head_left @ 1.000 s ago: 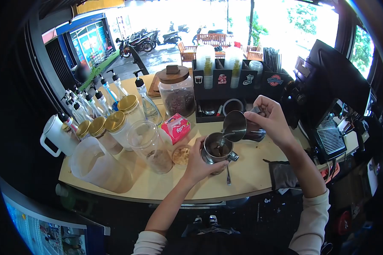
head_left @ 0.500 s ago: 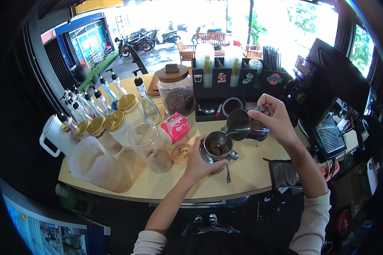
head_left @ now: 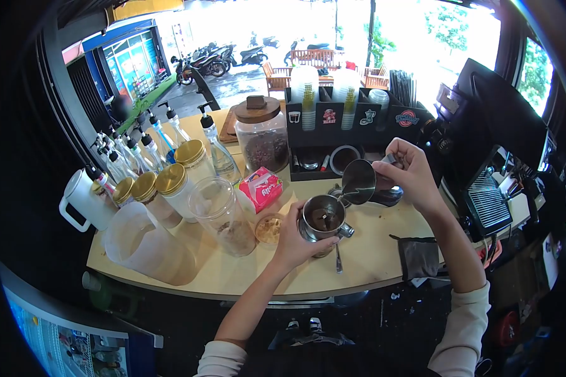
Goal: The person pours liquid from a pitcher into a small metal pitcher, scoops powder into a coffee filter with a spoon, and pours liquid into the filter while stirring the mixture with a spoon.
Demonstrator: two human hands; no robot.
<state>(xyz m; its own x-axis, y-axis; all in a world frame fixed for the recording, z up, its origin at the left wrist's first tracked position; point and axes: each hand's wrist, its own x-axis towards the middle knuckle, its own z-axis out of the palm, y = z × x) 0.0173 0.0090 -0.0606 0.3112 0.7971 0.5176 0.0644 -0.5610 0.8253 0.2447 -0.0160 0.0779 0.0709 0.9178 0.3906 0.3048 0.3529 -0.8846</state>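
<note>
A metal cup (head_left: 324, 217) is held in the left hand (head_left: 294, 242), its side wrapped by fingers and thumb, with dark liquid seen inside. Just above it, a metal pitcher (head_left: 360, 182) is gripped by the right hand (head_left: 409, 173) and tilted, its lip kept by the cup's rim (a thin stream can be made out there). A spoon (head_left: 338, 259) is laid on the counter (head_left: 371, 270), just beside the cup.

To the left of the left hand, yellowish pieces are contained in a round dish (head_left: 269, 230); next comes a tall clear container (head_left: 223, 217), pale brown contents at its bottom, then a frosted jug (head_left: 135, 245). Behind these, gold-lidded jars (head_left: 171, 179) are lined up. Beyond the left hand, a pink packet (head_left: 261, 190) and a wooden-lidded jar (head_left: 262, 141) of dark contents are placed.

Beyond both hands, stacked cups are held in a black organizer (head_left: 383, 135), its lower part partly hidden by pitcher and right hand. Nearer, right of the pitcher, a dark cloth (head_left: 419, 257) is draped.
</note>
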